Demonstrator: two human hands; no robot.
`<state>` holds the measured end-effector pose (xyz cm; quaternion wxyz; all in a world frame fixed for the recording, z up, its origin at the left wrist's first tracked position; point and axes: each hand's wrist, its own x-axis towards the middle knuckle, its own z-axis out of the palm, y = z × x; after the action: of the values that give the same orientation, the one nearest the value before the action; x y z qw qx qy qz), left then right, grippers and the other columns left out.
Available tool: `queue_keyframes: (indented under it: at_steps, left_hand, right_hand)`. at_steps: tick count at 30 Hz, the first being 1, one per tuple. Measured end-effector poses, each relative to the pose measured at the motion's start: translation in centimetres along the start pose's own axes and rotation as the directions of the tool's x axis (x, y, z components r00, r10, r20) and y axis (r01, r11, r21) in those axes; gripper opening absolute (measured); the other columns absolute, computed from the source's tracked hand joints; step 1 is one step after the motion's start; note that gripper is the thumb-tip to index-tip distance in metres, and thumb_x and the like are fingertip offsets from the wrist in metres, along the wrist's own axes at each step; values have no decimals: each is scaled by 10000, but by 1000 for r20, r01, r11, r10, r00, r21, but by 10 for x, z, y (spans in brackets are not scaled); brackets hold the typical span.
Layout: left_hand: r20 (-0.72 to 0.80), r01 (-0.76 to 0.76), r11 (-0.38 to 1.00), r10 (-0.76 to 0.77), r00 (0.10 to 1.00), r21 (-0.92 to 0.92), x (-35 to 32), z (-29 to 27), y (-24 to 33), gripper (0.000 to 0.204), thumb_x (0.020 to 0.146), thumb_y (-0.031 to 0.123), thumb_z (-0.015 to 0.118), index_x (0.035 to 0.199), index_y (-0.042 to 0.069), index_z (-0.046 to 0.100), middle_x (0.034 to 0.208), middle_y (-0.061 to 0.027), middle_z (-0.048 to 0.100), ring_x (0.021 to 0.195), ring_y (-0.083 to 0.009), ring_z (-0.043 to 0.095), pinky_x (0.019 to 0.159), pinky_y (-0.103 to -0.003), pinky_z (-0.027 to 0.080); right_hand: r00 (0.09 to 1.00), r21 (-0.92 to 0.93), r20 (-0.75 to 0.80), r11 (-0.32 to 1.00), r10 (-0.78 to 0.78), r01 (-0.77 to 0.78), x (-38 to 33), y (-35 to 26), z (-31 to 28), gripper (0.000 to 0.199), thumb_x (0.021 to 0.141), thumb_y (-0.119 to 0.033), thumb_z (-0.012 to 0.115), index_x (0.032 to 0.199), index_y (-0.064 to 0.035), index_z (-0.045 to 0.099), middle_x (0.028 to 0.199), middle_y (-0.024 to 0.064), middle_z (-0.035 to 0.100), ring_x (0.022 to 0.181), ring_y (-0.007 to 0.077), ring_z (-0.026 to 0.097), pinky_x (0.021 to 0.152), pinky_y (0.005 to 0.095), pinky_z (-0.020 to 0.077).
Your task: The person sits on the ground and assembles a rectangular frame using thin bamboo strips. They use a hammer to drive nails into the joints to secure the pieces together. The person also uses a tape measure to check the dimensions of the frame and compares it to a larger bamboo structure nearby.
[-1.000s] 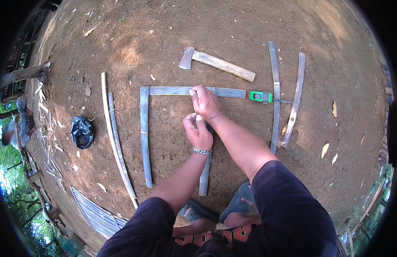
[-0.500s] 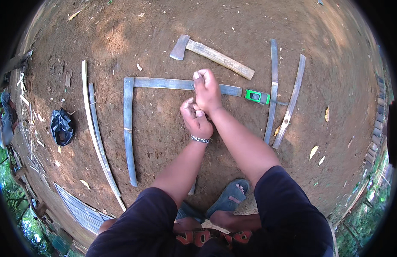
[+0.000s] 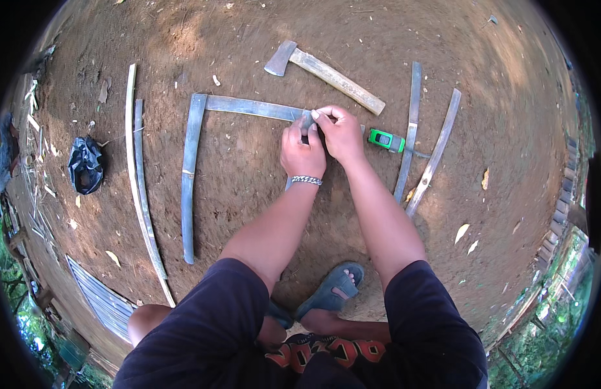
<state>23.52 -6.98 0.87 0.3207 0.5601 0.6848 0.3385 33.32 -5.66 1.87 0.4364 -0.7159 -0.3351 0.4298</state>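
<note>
Both my hands come together over a flat grey bamboo strip (image 3: pixel 255 107) lying crosswise on the ground. My left hand (image 3: pixel 303 154), with a chain bracelet at its wrist, is closed with fingertips and thumb drawn together beside the strip. Against it, my right hand (image 3: pixel 344 135) pinches thumb and forefinger near the strip's upper edge. What the fingers hold is too small or hidden to make out. Part of another strip (image 3: pixel 288 184) shows beside my left wrist. At the crosswise strip's left end, an upright bamboo strip (image 3: pixel 189 188) meets it at a corner.
An axe (image 3: pixel 334 79) lies beyond my hands. A green tape measure (image 3: pixel 386 140) sits to their right, before two bamboo strips (image 3: pixel 409 136). Farther left are two long strips (image 3: pixel 139 188) and a black plastic bag (image 3: pixel 86 165). My sandalled foot (image 3: pixel 331 292) is close below.
My hands have parted slightly and lowered onto the crosswise strip, fingertips now meeting over it. The view has shifted a little, so the ground things sit differently in it.
</note>
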Motion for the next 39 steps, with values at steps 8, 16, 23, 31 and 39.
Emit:
queue_keyframes:
  at_steps: [8,16,23,31,39]
  left_hand:
    - [32,148,989,-149,988,30,4,-1,9,314,875,234,740,1166,118,725,1033,-96,694,933,-304,693,832,-433,554]
    - [-87,67,995,-60,994,73,4,3,4,244,884,257,736,1098,141,733,997,-69,700,881,-309,698,777,-443,559]
    - [-26,78,988,-76,997,132,8,5,9,184,888,227,726,1048,137,736,1025,-74,713,913,-330,702,781,-454,559]
    - [-34,-79,989,84,996,124,14,6,-8,210,867,185,710,1055,97,681,971,-94,690,845,-345,690,761,-480,554]
    - [-41,-88,993,91,995,82,14,3,-3,328,855,218,747,1125,70,633,1023,-116,632,911,-356,667,789,-483,545]
  right_hand:
    - [988,-109,-108,989,-112,100,-2,5,12,133,898,-149,727,935,-25,760,879,115,749,796,198,715,732,338,550]
    - [984,-164,-115,980,-133,114,1,2,16,103,878,-126,733,910,-33,762,884,135,730,800,253,718,739,370,559]
    - [989,-101,-130,993,-74,61,8,10,13,169,934,-189,749,942,-20,753,812,42,732,726,89,642,675,282,519]
    - [996,-60,-82,998,-32,27,4,7,8,137,934,-159,735,944,-23,755,836,69,748,743,118,675,694,296,532]
    - [984,-200,-33,966,-176,166,5,1,6,71,884,-90,717,912,-39,757,876,111,740,786,218,719,726,345,559]
